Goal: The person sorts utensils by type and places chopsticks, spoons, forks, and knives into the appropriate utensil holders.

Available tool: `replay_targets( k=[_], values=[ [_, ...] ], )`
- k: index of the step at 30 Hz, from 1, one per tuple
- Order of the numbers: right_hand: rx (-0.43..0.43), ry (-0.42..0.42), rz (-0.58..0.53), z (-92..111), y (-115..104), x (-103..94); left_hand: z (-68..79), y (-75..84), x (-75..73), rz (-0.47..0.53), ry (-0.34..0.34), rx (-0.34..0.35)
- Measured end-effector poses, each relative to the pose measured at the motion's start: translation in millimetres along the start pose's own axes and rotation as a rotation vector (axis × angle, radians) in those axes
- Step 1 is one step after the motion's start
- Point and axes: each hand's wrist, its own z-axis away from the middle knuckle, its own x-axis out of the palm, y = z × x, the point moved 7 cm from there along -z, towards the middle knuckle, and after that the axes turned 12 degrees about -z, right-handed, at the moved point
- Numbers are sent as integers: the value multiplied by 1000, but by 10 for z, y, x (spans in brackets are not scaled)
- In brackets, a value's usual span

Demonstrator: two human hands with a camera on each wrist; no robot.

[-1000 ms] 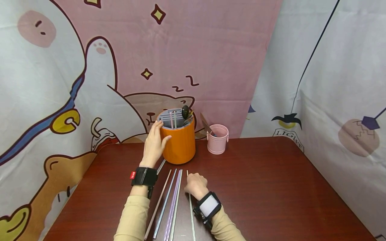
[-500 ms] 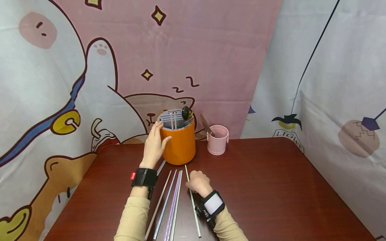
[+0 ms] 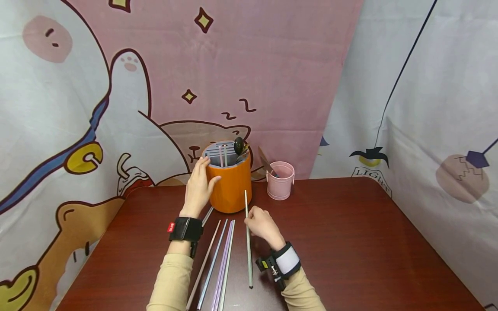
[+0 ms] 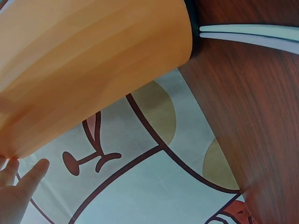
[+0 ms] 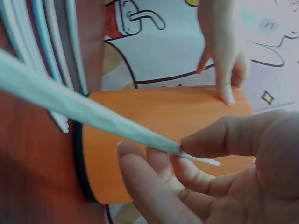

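In the head view my right hand (image 3: 262,222) pinches a pale green chopstick (image 3: 249,259), lifted and tilted with its thin end up in front of the orange utensil holder (image 3: 230,190). The right wrist view shows thumb and fingertips on the chopstick (image 5: 107,116) near its narrow end. My left hand (image 3: 197,185) rests on the holder's left side near the rim, fingers extended and thumb on the front. Out of the grey slotted top (image 3: 215,151) stand two pale chopsticks (image 3: 223,155) and a dark-headed spoon (image 3: 239,146).
Several chopsticks lie on the brown table (image 3: 350,242): a brownish one (image 3: 204,264), a blue one (image 3: 212,264), purple ones (image 3: 223,264) and a green one (image 3: 227,268). A pair (image 3: 208,216) lies by my left wrist. A pink bucket (image 3: 281,183) stands right of the holder.
My right hand has raised the pale green chopstick off the table and moved it slightly right and forward, thin end now before the holder. My left hand has stayed on the holder.
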Motion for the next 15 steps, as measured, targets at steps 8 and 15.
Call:
replay_targets(
  k=[8,15],
  values=[
    [-85,47,-206,24,-148,-84,-3,-8,8,-4,-16,-11],
    [-127,102,-253,59,-254,-145,0,-8,10,-5,-22,-12]
  ],
)
